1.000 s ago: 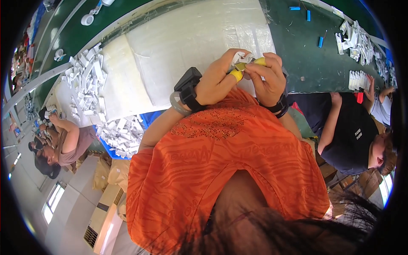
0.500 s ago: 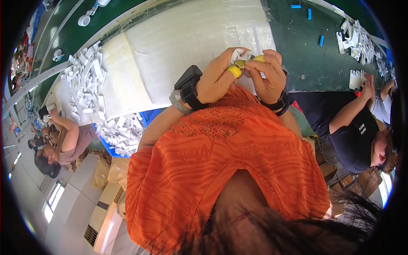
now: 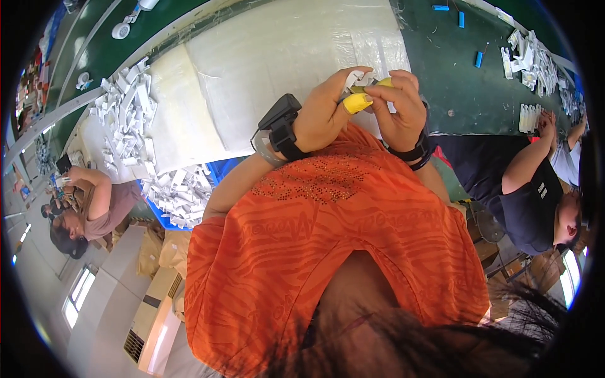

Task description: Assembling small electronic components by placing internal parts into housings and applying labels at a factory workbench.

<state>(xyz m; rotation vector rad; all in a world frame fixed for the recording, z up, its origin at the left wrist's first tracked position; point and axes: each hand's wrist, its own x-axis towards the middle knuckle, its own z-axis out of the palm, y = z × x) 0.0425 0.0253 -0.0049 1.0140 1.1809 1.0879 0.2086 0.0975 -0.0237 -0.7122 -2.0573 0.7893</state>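
My left grip [image 3: 322,113] is pinched around a small white piece [image 3: 358,79], held up before my orange shirt [image 3: 328,214] near the edge of the desk [image 3: 441,94]. My right grip [image 3: 401,112] bends in against its right side; whether those fingers clamp it, I cannot tell. White parts [image 3: 129,104] lie heaped leftward.

Factory workshop; green bench [image 3: 441,82], heaped white parts [image 3: 145,101].

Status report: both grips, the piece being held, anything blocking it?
Left grip pinching small white plastic piece. Right grip close against it, exact contact hidden. Yellow-wrapped left thumb partly screening it.
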